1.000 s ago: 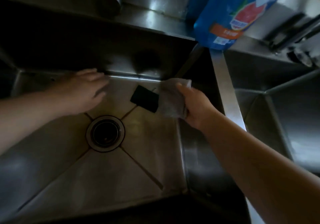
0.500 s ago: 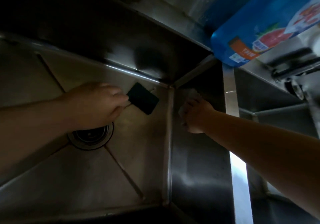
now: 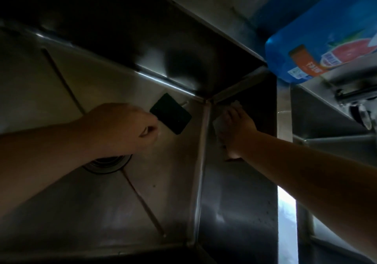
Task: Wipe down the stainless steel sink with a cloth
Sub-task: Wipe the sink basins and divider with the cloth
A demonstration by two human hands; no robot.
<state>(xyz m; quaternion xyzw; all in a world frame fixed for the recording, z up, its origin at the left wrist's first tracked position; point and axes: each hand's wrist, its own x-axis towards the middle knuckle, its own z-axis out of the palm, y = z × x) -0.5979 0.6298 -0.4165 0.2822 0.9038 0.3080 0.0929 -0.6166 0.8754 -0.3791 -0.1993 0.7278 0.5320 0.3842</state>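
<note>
Two bare hands are working inside the stainless steel sink (image 3: 61, 202), head view, dim light. Right hand (image 3: 234, 129) is pressing a pale cloth (image 3: 219, 124) flat against the sink's right wall, near the far corner; fingers are lying fairly straight and spread on the cloth. Left hand (image 3: 124, 127) is hovering over the basin floor, fingers curled, touching a dark sponge (image 3: 171, 113); actual grip cannot be told. Drain (image 3: 110, 162) is showing partly under the left wrist. Blue detergent bottle (image 3: 318, 45) is sitting on the back ledge.
</note>
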